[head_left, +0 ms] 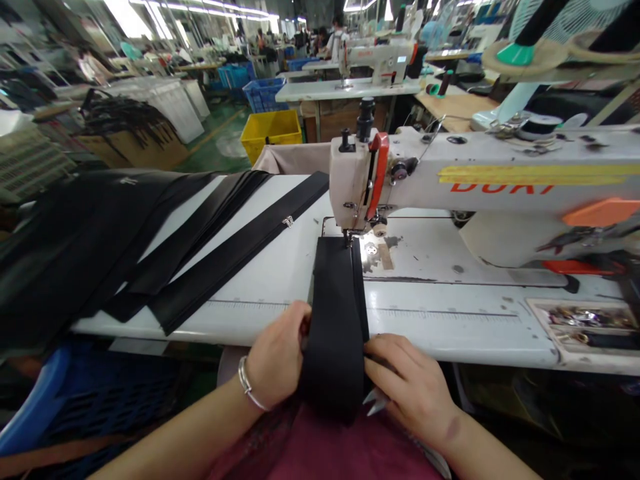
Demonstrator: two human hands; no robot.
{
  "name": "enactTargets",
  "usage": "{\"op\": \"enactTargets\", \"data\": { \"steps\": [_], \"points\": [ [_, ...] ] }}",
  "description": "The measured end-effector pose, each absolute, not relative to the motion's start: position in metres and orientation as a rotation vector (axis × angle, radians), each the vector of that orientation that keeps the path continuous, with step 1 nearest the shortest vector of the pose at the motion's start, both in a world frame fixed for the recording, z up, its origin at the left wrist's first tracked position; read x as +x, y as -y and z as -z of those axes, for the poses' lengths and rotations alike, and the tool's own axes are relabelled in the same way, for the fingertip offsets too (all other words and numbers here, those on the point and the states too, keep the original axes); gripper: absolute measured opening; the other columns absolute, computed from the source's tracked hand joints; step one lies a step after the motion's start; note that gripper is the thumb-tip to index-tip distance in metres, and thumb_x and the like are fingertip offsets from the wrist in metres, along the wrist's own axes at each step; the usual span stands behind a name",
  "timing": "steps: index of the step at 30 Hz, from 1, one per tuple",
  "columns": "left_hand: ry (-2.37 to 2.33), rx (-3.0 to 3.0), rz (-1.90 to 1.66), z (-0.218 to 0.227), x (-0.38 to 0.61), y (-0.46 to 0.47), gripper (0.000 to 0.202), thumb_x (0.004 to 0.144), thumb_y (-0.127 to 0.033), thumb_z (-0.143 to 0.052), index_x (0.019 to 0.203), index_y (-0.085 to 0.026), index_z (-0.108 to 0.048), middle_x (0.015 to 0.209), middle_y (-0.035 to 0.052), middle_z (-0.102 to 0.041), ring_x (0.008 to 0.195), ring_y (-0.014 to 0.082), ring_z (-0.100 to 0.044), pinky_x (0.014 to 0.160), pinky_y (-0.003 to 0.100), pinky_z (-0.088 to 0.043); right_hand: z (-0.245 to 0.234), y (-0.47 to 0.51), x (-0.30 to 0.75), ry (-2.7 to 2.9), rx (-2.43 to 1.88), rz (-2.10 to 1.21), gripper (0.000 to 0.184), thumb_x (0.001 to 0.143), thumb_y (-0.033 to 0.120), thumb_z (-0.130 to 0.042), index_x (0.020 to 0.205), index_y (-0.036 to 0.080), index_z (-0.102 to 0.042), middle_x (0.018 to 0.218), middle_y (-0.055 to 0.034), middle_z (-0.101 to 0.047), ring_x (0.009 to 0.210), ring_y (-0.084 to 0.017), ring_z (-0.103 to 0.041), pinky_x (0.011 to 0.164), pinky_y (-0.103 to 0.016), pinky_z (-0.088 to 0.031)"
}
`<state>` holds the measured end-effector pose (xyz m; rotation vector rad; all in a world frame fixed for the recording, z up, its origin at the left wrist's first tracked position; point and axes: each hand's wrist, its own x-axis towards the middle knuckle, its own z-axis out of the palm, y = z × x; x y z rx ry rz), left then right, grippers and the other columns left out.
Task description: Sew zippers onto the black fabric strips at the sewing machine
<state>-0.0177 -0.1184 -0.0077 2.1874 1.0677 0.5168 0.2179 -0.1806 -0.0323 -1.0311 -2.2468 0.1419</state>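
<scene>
A wide black strip of leather-like material (334, 320) runs from under the presser foot (349, 239) of the sewing machine (425, 167) down over the table's front edge, curving toward my lap. My left hand (281, 353), with a bracelet at its wrist, is closed on the strip's left edge; its fingertips are partly hidden behind it. On the opposite edge, the fingers of my right hand (413, 383) pinch the strip. Pointed metal blades, seemingly thread snips (376, 403), stick out from beneath that right hand.
More black strips (235, 257) lie at the left of the white table (270, 287), one with a small metal clip (287, 221). A blue basket (55, 393) stands below left. At right is a tray of small parts (585, 320). Beyond stands a yellow crate (270, 130).
</scene>
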Motion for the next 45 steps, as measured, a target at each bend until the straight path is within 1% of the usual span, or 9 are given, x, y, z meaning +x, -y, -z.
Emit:
{"op": "enactTargets", "data": {
  "steps": [3,6,11,18,22,28,32,37,45],
  "points": [
    [-1.019,2.557,-0.586,-0.003,-0.023,0.092,0.073,0.080,-0.009,-0.048,0.145,-0.027,-0.021,0.148,0.0099,-0.026,0.136,0.0320,-0.026,0.112,0.054,-0.020,0.026,0.183,0.220,2.312,-0.975,-0.159,0.029,0.093,0.014,-0.039,0.111,0.015,-0.062,0.105,-0.0101,-0.064,0.099,-0.022,-0.057,0.088,-0.037,-0.050],
    [-0.598,2.846,-0.187,-0.010,-0.019,0.065,0.086,0.068,-0.013,-0.059,0.145,-0.030,-0.025,0.155,0.0050,-0.013,0.141,0.0313,-0.015,0.116,0.051,-0.012,0.020,0.188,0.221,2.386,-0.965,-0.138,0.031,0.094,0.014,-0.037,0.113,0.016,-0.062,0.106,-0.0086,-0.066,0.097,-0.020,-0.060,0.084,-0.034,-0.053],
    [-0.418,2.771,0.010,-0.008,-0.014,0.052,0.101,0.054,-0.029,-0.070,0.145,-0.025,-0.027,0.155,0.0091,-0.014,0.140,0.0344,-0.017,0.116,0.051,-0.005,0.013,0.196,0.217,2.417,-0.867,-0.093,0.031,0.094,0.014,-0.037,0.106,0.015,-0.065,0.098,-0.0069,-0.070,0.092,-0.019,-0.065,0.074,-0.027,-0.056],
    [-0.406,2.757,0.010,-0.006,-0.014,0.052,0.107,0.049,-0.029,-0.071,0.145,-0.021,-0.027,0.155,0.0113,-0.014,0.141,0.0331,-0.017,0.117,0.050,-0.005,-0.001,0.193,0.217,2.447,-0.865,0.004,0.030,0.093,0.012,-0.039,0.102,0.017,-0.067,0.097,-0.0035,-0.072,0.084,-0.018,-0.068,0.071,-0.026,-0.057],
    [-0.407,2.765,0.007,-0.006,-0.013,0.047,0.104,0.051,-0.034,-0.070,0.145,-0.021,-0.028,0.155,0.0115,-0.015,0.141,0.0316,-0.017,0.117,0.049,-0.005,0.004,0.191,0.218,2.415,-0.883,-0.003,0.033,0.095,0.013,-0.036,0.103,0.017,-0.067,0.098,-0.0025,-0.072,0.084,-0.018,-0.068,0.074,-0.025,-0.056],
    [-0.390,2.767,0.025,-0.007,-0.010,0.041,0.107,0.048,-0.029,-0.070,0.145,-0.020,-0.027,0.155,0.0117,-0.015,0.141,0.0306,-0.017,0.117,0.048,-0.006,0.024,0.193,0.220,2.327,-0.938,-0.060,0.037,0.095,0.016,-0.029,0.112,0.016,-0.063,0.102,-0.0074,-0.070,0.093,-0.020,-0.066,0.083,-0.030,-0.055],
    [-0.373,2.757,-0.018,-0.006,-0.009,0.037,0.103,0.052,-0.032,-0.069,0.145,-0.017,-0.028,0.154,0.0124,-0.018,0.141,0.0310,-0.019,0.118,0.048,-0.007,0.024,0.190,0.224,2.358,-0.973,-0.073,0.038,0.096,0.019,-0.029,0.117,0.016,-0.061,0.108,-0.0086,-0.068,0.098,-0.020,-0.064,0.088,-0.030,-0.053],
    [-0.342,2.755,-0.068,-0.006,-0.008,0.032,0.097,0.056,-0.033,-0.068,0.144,-0.017,-0.029,0.153,0.0123,-0.020,0.140,0.0315,-0.020,0.117,0.048,-0.009,0.025,0.184,0.222,2.291,-0.960,0.002,0.035,0.096,0.018,-0.033,0.108,0.019,-0.065,0.104,-0.0068,-0.070,0.095,-0.018,-0.065,0.083,-0.026,-0.054],
    [-0.333,2.796,-0.070,-0.006,-0.007,0.024,0.091,0.064,-0.039,-0.065,0.144,-0.016,-0.029,0.152,0.0137,-0.021,0.140,0.0298,-0.019,0.117,0.048,-0.010,0.016,0.171,0.225,2.326,-0.935,0.003,0.036,0.097,0.017,-0.033,0.109,0.014,-0.067,0.108,-0.0070,-0.068,0.109,-0.019,-0.059,0.093,-0.028,-0.050]
  ]
}}
